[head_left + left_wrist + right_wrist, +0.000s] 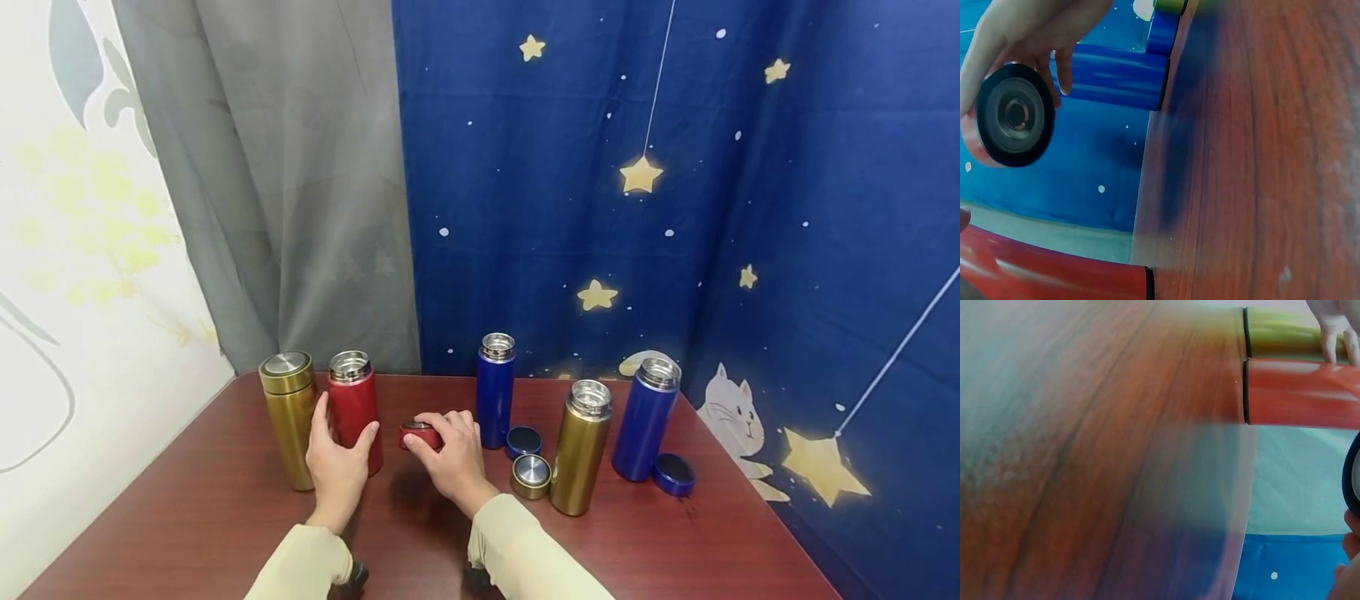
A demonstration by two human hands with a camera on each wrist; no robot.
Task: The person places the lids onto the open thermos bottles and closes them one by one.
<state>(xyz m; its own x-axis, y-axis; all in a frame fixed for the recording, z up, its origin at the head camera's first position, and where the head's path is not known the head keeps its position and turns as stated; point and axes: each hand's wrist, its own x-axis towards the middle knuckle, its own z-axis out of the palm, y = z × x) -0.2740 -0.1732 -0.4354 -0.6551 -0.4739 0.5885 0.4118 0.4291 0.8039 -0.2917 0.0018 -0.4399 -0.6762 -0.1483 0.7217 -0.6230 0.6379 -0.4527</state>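
We see the red lid (428,435) raised above the table, to the right of the red bottle (355,410) and apart from it. The right hand (456,457) pinches it between thumb and fingers; the left wrist view shows its round underside with a black rim. The red bottle stands upright and uncapped, its steel mouth showing, and the left hand (337,468) holds it with the thumb on one side and the fingers on the other.

Just left of it we find a capped gold bottle (291,429). Beyond the right hand stands a slim blue bottle (494,400), uncapped, with a blue lid (523,441) by its base. Nearer us, a gold lid (532,472) sits just beside an open gold bottle (581,458). Farthest right, we see another open blue bottle (643,427) and a second blue lid (674,473) beside it. All stand on the reddish-brown table (202,508); behind hang a grey curtain (315,183) and a blue star-printed curtain (517,200).
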